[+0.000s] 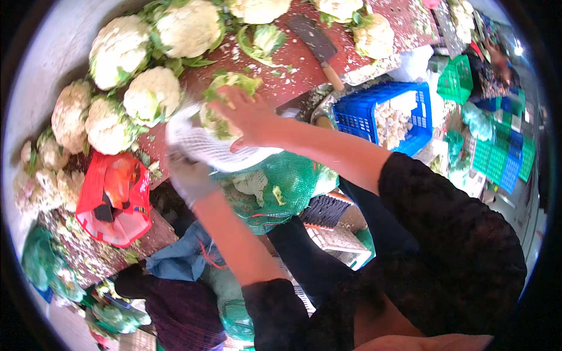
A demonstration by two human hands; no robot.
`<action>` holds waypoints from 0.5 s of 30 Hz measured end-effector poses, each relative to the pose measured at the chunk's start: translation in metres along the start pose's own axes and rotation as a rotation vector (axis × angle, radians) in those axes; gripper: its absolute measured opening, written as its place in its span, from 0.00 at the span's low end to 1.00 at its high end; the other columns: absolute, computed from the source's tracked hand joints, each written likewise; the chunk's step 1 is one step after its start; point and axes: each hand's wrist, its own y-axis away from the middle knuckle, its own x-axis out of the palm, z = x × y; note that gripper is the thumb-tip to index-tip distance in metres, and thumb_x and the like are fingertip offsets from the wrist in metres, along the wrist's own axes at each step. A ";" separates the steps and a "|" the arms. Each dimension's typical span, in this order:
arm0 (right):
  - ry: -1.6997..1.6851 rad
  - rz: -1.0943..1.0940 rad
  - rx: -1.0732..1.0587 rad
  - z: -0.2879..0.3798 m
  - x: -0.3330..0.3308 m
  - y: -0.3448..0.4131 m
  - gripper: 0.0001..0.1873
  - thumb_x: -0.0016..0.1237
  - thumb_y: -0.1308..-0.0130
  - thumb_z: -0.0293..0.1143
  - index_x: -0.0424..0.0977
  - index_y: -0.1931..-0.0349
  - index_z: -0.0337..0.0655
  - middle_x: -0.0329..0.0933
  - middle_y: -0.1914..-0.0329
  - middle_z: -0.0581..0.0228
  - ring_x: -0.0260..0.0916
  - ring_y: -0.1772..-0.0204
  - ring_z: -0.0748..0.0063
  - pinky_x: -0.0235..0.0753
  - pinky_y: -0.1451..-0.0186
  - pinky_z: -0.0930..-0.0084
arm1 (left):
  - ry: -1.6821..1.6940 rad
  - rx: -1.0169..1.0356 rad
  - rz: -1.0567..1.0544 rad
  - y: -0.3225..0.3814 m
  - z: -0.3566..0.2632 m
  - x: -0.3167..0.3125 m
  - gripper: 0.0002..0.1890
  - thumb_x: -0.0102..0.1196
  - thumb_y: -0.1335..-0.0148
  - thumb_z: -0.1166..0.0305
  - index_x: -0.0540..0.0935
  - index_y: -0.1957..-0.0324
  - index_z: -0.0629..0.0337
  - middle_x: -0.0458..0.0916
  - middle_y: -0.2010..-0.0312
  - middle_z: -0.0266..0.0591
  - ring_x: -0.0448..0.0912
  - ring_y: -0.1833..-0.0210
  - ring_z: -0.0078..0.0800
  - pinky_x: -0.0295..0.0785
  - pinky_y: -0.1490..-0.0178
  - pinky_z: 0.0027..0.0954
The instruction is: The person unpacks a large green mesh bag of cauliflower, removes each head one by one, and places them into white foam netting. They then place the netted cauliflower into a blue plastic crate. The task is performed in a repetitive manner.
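Note:
A trimmed cauliflower (215,120) with pale green leaves is at the front edge of the red worktop (281,83). My bare right hand (248,116) grips it from above, fingers spread over its side. Just below and left of it, a white foam net (210,147) is blurred by motion. My left hand (189,173), in a light glove, holds the net's left end; its fingers are smeared by the blur. A cleaver (312,37) with a wooden handle lies on the worktop beyond my right hand.
Several cauliflowers (151,96) line the worktop's back and left. A red bag (118,197) stands at left. Below my hands hangs a green mesh sack (290,180) with netted contents. A blue crate (382,118) of cauliflower pieces is at right. Another person's dark clothing (184,307) shows at lower left.

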 end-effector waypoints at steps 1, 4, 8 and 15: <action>-0.048 0.018 0.008 -0.001 0.003 0.000 0.58 0.70 0.62 0.39 0.44 0.31 0.58 0.42 0.28 0.52 0.38 0.25 0.44 0.50 0.32 0.36 | -0.363 0.282 -0.007 0.013 -0.026 -0.002 0.12 0.47 0.39 0.81 0.73 0.53 0.67 0.76 0.54 0.45 0.76 0.52 0.33 0.74 0.47 0.33; -0.515 -0.403 -0.491 0.000 0.007 0.016 0.59 0.68 0.62 0.33 0.42 0.30 0.50 0.43 0.28 0.50 0.42 0.26 0.46 0.50 0.28 0.55 | 0.357 0.419 -0.034 0.068 -0.091 0.014 0.12 0.48 0.39 0.81 0.73 0.52 0.69 0.75 0.53 0.44 0.75 0.51 0.32 0.72 0.45 0.30; -0.936 -0.184 -0.369 -0.026 -0.017 0.075 0.52 0.66 0.57 0.32 0.49 0.31 0.48 0.60 0.33 0.52 0.59 0.33 0.58 0.61 0.34 0.65 | -0.206 0.013 0.550 0.131 -0.098 0.098 0.16 0.53 0.42 0.79 0.74 0.51 0.69 0.75 0.54 0.44 0.74 0.51 0.29 0.70 0.45 0.30; -0.375 -0.128 0.999 -0.316 -0.120 0.251 0.30 0.61 0.48 0.46 0.72 0.47 0.39 0.75 0.51 0.54 0.73 0.50 0.64 0.75 0.49 0.68 | -0.203 -0.080 0.389 0.145 -0.058 0.113 0.29 0.51 0.43 0.77 0.64 0.37 0.63 0.65 0.38 0.47 0.67 0.39 0.36 0.60 0.36 0.38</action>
